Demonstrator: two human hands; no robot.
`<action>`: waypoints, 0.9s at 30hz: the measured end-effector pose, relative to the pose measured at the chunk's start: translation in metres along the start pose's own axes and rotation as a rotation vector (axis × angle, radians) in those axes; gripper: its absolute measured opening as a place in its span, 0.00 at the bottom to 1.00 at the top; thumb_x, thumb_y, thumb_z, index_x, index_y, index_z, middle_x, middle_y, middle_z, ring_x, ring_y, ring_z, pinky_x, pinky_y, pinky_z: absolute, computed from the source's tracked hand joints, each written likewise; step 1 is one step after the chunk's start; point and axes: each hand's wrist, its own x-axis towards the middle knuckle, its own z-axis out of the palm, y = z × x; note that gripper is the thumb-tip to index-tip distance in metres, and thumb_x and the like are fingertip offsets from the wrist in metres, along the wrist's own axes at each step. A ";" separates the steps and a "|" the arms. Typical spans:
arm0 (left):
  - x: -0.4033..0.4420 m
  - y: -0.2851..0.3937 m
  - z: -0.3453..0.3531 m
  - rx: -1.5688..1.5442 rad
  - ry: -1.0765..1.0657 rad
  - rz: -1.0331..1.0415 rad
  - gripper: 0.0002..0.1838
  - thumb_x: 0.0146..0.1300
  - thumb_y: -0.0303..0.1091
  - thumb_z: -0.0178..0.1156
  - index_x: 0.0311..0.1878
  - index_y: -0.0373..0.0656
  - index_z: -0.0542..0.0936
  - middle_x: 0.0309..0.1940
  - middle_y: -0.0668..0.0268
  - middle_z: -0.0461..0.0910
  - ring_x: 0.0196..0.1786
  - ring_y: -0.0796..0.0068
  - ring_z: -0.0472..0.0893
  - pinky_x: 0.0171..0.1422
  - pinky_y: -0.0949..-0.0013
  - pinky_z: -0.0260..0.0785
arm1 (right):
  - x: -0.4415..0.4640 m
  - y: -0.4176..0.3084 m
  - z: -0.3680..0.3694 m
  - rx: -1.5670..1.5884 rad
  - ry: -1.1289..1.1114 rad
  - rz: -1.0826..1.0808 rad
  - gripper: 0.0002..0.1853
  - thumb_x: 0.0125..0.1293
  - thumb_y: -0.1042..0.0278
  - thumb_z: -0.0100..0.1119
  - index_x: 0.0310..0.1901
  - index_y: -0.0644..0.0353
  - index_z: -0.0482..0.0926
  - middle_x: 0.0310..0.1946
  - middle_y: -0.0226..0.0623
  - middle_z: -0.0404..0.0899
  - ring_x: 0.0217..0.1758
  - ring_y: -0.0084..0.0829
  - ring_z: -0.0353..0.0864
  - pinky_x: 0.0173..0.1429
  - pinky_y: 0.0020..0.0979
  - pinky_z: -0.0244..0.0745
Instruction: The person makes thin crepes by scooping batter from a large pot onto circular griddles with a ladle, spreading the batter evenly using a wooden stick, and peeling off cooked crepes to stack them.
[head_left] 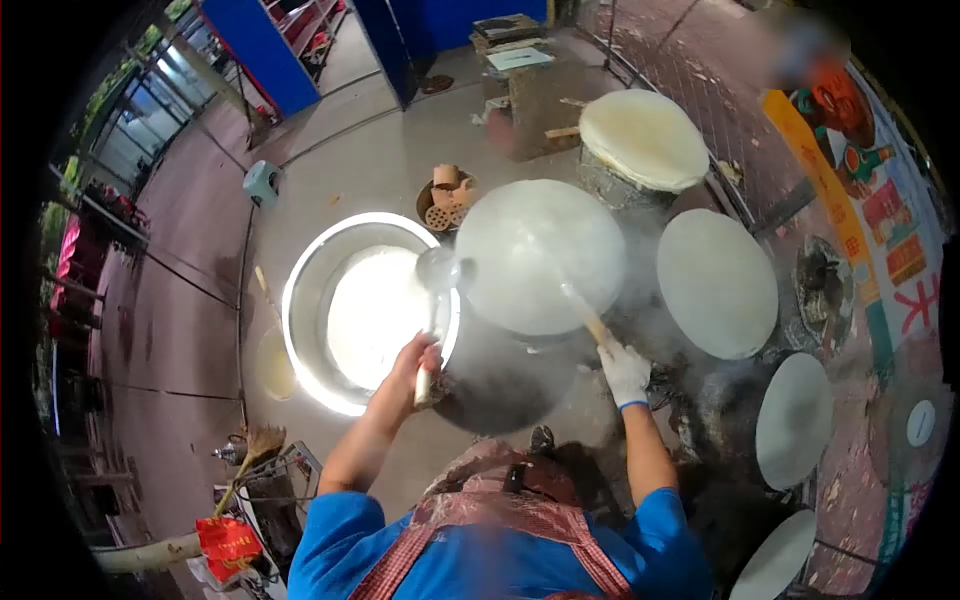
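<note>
Ladle (437, 268) is gripped by my left hand (408, 362) near the basin (312, 310); my right hand (627, 376) grasps a scraper (595, 326) over the white disc (530, 260).

Glove (627, 374) white. Tool handle (597, 328) tan. Disc (515, 262), through steam, perhaps off-white. Shirt (340, 530) blue. Apron (470, 505) red-and-white checked. Basin (308, 290) silver.

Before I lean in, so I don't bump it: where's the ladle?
In the head view, the ladle is in the left hand, its scoop over the right rim of the metal basin, left of the central round white disc.
</note>
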 end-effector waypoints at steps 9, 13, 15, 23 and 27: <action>0.058 -0.047 0.067 0.622 -0.066 0.307 0.04 0.63 0.30 0.45 0.40 0.44 0.67 0.18 0.71 0.65 0.16 0.76 0.66 0.18 0.71 0.63 | -0.074 -0.035 0.057 -0.123 0.396 -0.112 0.17 0.62 0.45 0.46 0.40 0.43 0.81 0.34 0.40 0.80 0.28 0.43 0.78 0.34 0.48 0.72; 0.037 -0.048 0.026 0.238 -0.339 -0.031 0.09 0.63 0.32 0.47 0.47 0.48 0.67 0.18 0.69 0.64 0.14 0.77 0.64 0.13 0.73 0.58 | -0.111 -0.106 0.040 0.298 0.231 0.231 0.12 0.59 0.46 0.53 0.38 0.38 0.82 0.26 0.41 0.80 0.27 0.46 0.77 0.34 0.45 0.73; -0.038 -0.026 0.006 0.256 -0.371 -0.016 0.10 0.63 0.33 0.48 0.48 0.51 0.66 0.18 0.67 0.65 0.11 0.77 0.62 0.11 0.74 0.55 | -0.136 -0.109 0.026 0.234 0.468 0.108 0.12 0.57 0.48 0.58 0.37 0.41 0.82 0.26 0.39 0.79 0.25 0.45 0.77 0.32 0.41 0.73; -0.075 -0.036 -0.005 0.155 -0.206 -0.584 0.07 0.65 0.38 0.49 0.33 0.52 0.64 0.14 0.75 0.59 0.10 0.87 0.57 0.08 0.83 0.45 | -0.220 -0.119 0.046 0.253 0.668 0.158 0.21 0.54 0.55 0.64 0.49 0.51 0.76 0.24 0.39 0.76 0.24 0.42 0.76 0.28 0.39 0.72; -0.098 -0.056 0.004 0.154 -0.239 -0.891 0.15 0.67 0.42 0.46 0.26 0.47 0.70 0.12 0.75 0.60 0.10 0.84 0.58 0.10 0.80 0.51 | -0.289 -0.119 0.039 0.513 0.449 0.615 0.17 0.55 0.57 0.63 0.42 0.57 0.80 0.29 0.43 0.80 0.28 0.39 0.80 0.33 0.34 0.74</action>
